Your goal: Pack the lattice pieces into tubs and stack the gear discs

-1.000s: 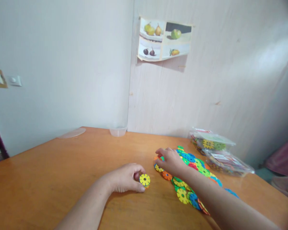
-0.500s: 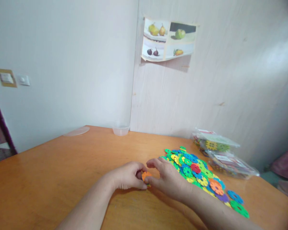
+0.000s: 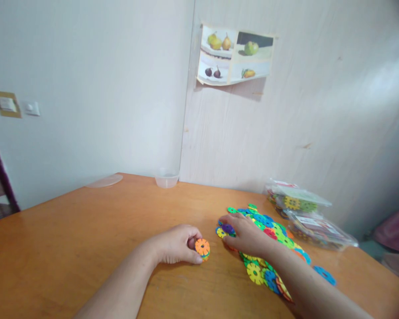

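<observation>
My left hand rests on the orange wooden table, fingers curled around a small stack of toy discs with an orange one on top. My right hand reaches into a pile of colourful notched plastic discs just to the right. Its fingertips pinch a purple disc at the pile's left edge, next to a yellow one. My right forearm covers part of the pile.
Two clear plastic packs of more discs lie at the table's far right by the wall. A clear plastic tub and a flat lid sit at the back edge. A fruit picture hangs on the wall.
My right hand set an orange disc onto the stack in my left hand, then moved back right to the pile and closed on a purple disc.
</observation>
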Motion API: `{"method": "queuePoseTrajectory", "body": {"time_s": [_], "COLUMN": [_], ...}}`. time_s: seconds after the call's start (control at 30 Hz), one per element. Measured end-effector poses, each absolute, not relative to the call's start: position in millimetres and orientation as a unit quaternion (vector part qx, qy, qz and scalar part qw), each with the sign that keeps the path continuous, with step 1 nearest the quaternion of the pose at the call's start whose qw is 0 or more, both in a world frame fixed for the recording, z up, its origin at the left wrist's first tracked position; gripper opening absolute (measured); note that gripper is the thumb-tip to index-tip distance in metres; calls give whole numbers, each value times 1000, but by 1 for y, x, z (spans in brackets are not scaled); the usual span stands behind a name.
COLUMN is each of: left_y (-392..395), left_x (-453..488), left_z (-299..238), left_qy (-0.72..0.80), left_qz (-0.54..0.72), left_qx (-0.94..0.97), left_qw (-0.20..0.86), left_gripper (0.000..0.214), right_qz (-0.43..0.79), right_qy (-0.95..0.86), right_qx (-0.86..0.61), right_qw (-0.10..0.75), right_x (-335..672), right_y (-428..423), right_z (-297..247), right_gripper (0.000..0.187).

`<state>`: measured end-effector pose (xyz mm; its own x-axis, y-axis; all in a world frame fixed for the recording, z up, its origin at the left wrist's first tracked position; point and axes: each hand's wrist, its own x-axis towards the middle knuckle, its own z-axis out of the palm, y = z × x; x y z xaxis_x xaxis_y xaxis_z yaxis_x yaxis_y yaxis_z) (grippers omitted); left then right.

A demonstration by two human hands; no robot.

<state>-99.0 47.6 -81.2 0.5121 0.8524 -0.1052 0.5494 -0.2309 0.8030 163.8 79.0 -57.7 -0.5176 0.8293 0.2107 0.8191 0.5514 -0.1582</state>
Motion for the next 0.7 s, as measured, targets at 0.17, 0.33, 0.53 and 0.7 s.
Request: {"method": "queuePoseTrajectory", "body": {"time_s": [0.17,0.33,0.53,0.7], "left_y": [49,48,48,46], "left_x": [-100,-100,-100,-99], "left_z": [-83,-83,-85,-82], "left_qy": [457,456,465,460], "left_qz": [183,182,185,187], "left_qx": [760,761,758,761], "left_qw": [424,424,417,418], "left_gripper": [42,40,42,36], "right_qz": [-16,-19,54,133], "right_qy": [-856,-847,-856,-856], "right_qx": [-503,-509,-462,-428], "right_qw": [122,154,226,258], "right_x": [165,166,151,128], "right_y": [88,88,66,40], "right_z": [-65,-66,-56,-53], "right_gripper": [42,36,41,40]}}
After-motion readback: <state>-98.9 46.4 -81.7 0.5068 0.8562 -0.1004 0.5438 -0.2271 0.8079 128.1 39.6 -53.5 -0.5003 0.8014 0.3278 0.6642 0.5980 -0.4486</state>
